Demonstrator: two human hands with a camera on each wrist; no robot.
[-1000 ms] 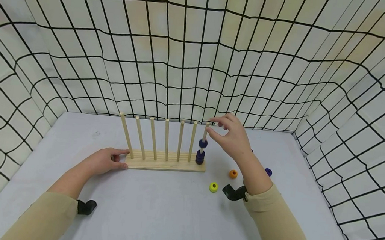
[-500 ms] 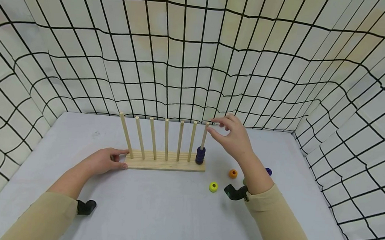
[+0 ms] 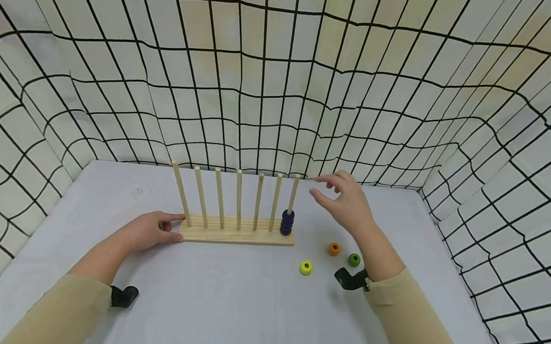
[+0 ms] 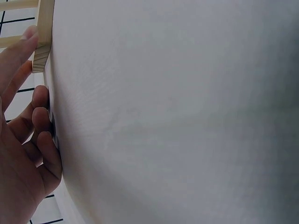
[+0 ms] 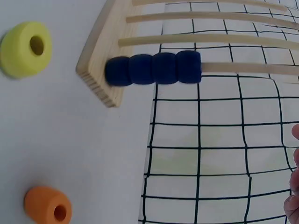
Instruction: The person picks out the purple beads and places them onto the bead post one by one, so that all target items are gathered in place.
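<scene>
Fingers [image 3: 325, 179] of the right hand [image 3: 350, 205] stand spread, holding nothing; those of the left hand [image 3: 142, 230] pinch the wooden base [image 3: 236, 237] on the table [image 3: 216, 308]. Just left of the spread fingers rises a peg [image 3: 293, 195] stacked with four blue beads [image 3: 287, 222]; below them lie orange [image 3: 333, 251], green [image 3: 354, 261] and yellow [image 3: 305, 271] beads. Bead-stacking seems between pieces; reaching down for another is probably called for. The right forearm slants inward, fingers pointing left.
</scene>
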